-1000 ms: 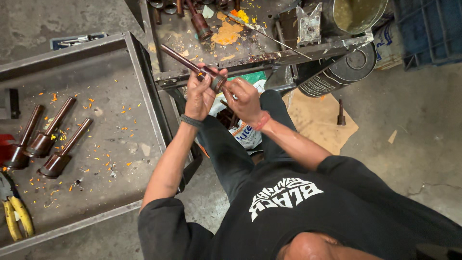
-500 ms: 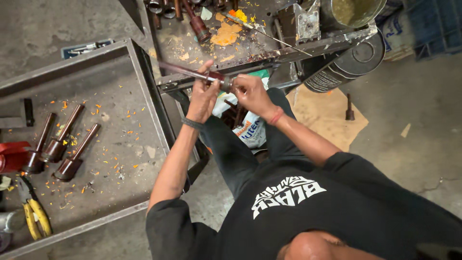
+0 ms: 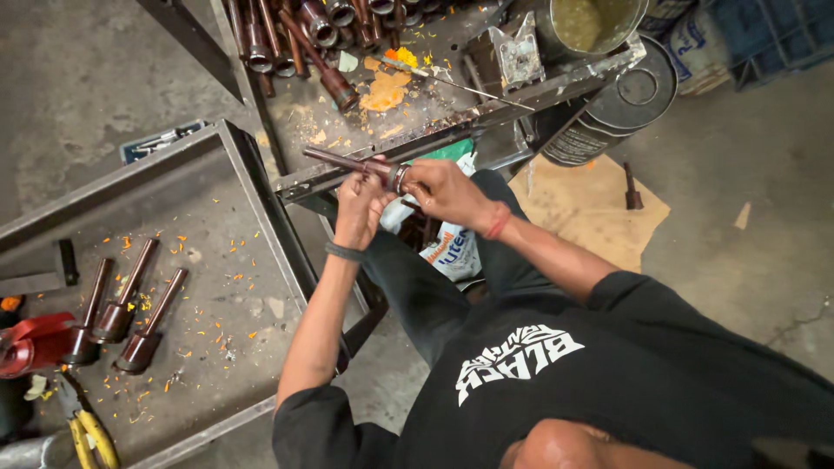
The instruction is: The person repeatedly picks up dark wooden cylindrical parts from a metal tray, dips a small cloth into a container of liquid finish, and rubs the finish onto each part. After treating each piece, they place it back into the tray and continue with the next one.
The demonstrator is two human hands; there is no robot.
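My left hand [image 3: 360,207], with a dark band on the wrist, grips a brown metal rod [image 3: 339,160] that ends in a wider cup. The rod lies almost level just in front of the workbench edge [image 3: 452,128], its thin end pointing left. My right hand [image 3: 445,189], with a red band on the wrist, is closed around the cup end, where a small metal ring [image 3: 400,178] shows between the fingers. Both hands are close together above my knees.
Several similar rods [image 3: 300,35] are piled at the back of the bench beside orange paste [image 3: 384,89] and a can of yellowish liquid [image 3: 595,22]. A steel tray [image 3: 252,165] on the left holds three rods [image 3: 130,300]; yellow-handled pliers [image 3: 87,430] lie nearby. A tin drum [image 3: 612,104] and cardboard [image 3: 591,204] are on the floor.
The rod has dropped from a tilt to nearly level while both hands keep hold of it. The view has shifted, so the tray and bench sit lower in the picture.
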